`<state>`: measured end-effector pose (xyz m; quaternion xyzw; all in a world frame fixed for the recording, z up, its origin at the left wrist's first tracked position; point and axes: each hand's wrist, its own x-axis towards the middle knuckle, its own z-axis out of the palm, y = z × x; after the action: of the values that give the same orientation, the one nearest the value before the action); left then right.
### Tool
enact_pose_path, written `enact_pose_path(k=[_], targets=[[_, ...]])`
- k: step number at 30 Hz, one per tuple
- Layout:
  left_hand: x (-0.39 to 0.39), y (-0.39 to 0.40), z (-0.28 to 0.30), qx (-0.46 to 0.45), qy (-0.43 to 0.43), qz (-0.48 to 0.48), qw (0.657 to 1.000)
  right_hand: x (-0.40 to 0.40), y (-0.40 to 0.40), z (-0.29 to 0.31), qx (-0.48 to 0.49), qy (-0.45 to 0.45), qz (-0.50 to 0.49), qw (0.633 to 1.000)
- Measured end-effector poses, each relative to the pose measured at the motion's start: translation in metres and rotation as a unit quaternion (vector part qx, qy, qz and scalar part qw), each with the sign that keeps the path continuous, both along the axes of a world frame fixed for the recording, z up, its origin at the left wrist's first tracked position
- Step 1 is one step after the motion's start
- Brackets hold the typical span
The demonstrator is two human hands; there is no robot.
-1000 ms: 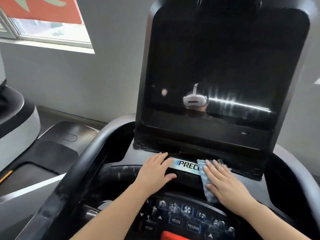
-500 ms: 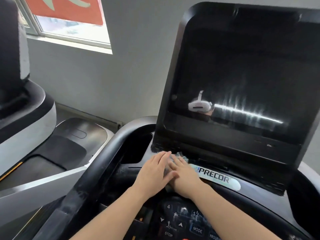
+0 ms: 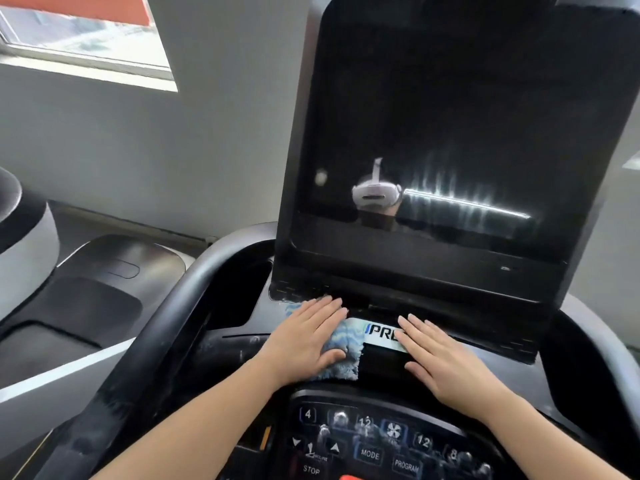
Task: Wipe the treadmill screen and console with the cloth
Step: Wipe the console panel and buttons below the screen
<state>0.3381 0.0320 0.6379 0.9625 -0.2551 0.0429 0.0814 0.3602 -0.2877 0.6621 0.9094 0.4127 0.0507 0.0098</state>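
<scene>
A grey wall with a window (image 3: pixel 86 46) stands behind the treadmill, and a neighbouring machine (image 3: pixel 24 237) in white and black sits at the left edge. The tall dark screen (image 3: pixel 450 140) rises above the console (image 3: pixel 571 382), mirroring a white headset and a streaked light strip. A curved black handlebar (image 3: pixel 162 341) sweeps down the left side.

On a silver badge (image 3: pixel 381 332) the letters "PRE" can be read before the right hand covers the rest. Lower down, the button panel (image 3: pixel 381 441) shows "4", "12", "MODE", "PROGRAM", "STOP" and a fan icon.

The left hand (image 3: pixel 304 337) lies flat, fingers straight and together, pressing the blue cloth (image 3: pixel 343 355) onto the console just below the screen's lower left corner. The right hand (image 3: pixel 440 362) rests flat on the console beside it, fingers spread, holding nothing; the two hands are apart.
</scene>
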Motion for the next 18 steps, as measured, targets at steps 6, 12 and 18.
enact_pose_path(k=[6, 12, 18], targets=[[-0.027, 0.07, -0.018, 0.027, -0.027, 0.003, 0.999, 0.001, -0.003, -0.015, 0.057, -0.027, 0.014, 0.998], [-0.047, 0.099, -0.031, -0.001, -0.025, 0.09, 0.996, 0.002, -0.005, -0.02, 0.08, -0.031, 0.009, 0.996], [-0.015, 0.042, -0.02, -0.019, -0.027, 0.068, 0.997, 0.001, -0.005, -0.022, 0.084, -0.039, 0.017, 0.996]])
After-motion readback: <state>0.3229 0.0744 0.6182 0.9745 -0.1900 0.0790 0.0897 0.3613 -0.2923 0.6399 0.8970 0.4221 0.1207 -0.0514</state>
